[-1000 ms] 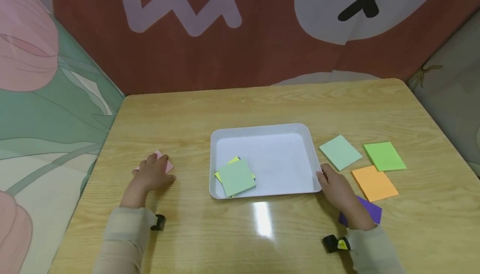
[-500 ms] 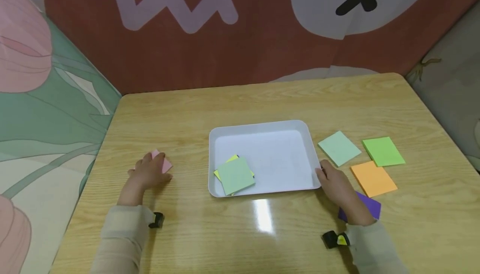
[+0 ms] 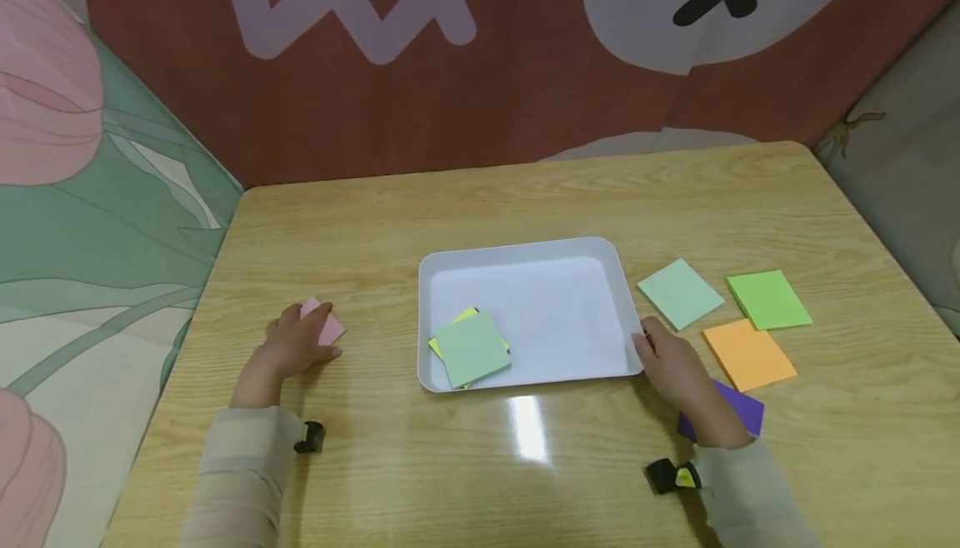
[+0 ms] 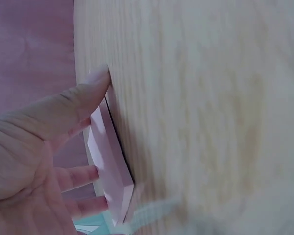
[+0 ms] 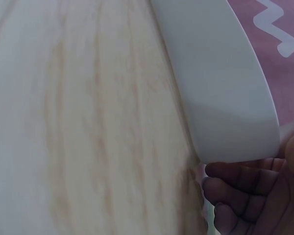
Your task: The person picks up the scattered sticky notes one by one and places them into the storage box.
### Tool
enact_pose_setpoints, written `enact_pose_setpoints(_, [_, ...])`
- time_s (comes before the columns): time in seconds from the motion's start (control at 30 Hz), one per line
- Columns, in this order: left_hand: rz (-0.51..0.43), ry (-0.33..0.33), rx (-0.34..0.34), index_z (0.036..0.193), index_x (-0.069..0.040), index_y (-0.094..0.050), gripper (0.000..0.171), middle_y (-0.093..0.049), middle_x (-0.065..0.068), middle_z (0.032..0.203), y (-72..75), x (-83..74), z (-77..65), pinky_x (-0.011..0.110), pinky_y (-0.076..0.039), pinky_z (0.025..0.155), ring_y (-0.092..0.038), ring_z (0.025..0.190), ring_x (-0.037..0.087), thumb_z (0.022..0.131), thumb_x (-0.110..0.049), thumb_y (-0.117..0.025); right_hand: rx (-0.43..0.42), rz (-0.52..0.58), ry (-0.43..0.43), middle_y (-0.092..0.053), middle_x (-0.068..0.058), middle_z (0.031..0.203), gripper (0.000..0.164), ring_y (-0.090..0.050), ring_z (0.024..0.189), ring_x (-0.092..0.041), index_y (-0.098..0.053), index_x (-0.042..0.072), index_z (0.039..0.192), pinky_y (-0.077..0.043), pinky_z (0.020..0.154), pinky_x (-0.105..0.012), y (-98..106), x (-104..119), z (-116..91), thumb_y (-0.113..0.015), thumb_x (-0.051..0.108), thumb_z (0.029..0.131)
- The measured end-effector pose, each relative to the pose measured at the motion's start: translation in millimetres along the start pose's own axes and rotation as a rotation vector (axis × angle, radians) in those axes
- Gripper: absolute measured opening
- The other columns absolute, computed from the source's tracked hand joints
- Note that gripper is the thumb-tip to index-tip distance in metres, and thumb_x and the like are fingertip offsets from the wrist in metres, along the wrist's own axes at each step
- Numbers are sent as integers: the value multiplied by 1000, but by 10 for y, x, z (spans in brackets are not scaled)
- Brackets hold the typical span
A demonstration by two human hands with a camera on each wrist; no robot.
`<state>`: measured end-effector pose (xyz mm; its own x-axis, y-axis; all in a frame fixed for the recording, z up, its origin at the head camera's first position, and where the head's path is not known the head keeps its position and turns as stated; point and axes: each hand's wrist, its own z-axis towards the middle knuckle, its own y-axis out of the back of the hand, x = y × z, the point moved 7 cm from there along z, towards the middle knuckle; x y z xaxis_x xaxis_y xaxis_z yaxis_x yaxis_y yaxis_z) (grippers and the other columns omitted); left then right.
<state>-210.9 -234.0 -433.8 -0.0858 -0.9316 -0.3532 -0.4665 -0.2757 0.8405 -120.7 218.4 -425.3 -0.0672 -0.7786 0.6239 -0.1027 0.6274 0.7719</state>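
My left hand lies over a small pink sticky note pad at the table's left, its fingers spread and reaching the pad. In the left wrist view, straight fingertips meet the face of the pink pad, with the thumb at its upper end. My right hand grips the near right corner of a shallow white tray. Curled fingers sit against that corner of the tray in the right wrist view. Inside the tray, at its left, a pale green pad covers most of a yellow one.
Right of the tray lie a mint pad, a bright green pad and an orange pad. A purple pad is partly hidden under my right forearm. A printed red-brown backdrop stands along the far edge of the wooden table.
My left hand has shifted slightly left over the pink pad, so more of the pad's right side shows. My right hand and the tray hold their places; the view tilts slightly.
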Motion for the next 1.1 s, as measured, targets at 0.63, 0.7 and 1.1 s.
enact_pose_setpoints(0.63, [72,-99,-144,125,3,-38,56,-34,43,119,81,-118,-107,71,-31,80,-29,103,61,79,-21,-60,-15,-9,29,-47,-9,67,14,-42,58,-22,-40,0,91,-38,50,-38,-3,12,-16,-36,14,92])
enact_pose_setpoints(0.7, [83,-96,-154,123,2,-41,56,-36,43,117,86,-126,-104,70,-33,80,-31,102,60,77,-21,-62,-14,-6,30,-48,-9,68,14,-42,59,-22,-40,0,92,-38,50,-38,-3,3,-21,-36,13,92])
enact_pose_setpoints(1.1, [69,-115,-233,120,-1,-46,57,-44,39,112,81,-109,-130,65,-38,79,-42,97,53,72,-23,-67,-22,-4,39,-50,-11,69,15,-43,59,-23,-41,-1,93,-39,51,-39,-7,-2,-23,-37,14,92])
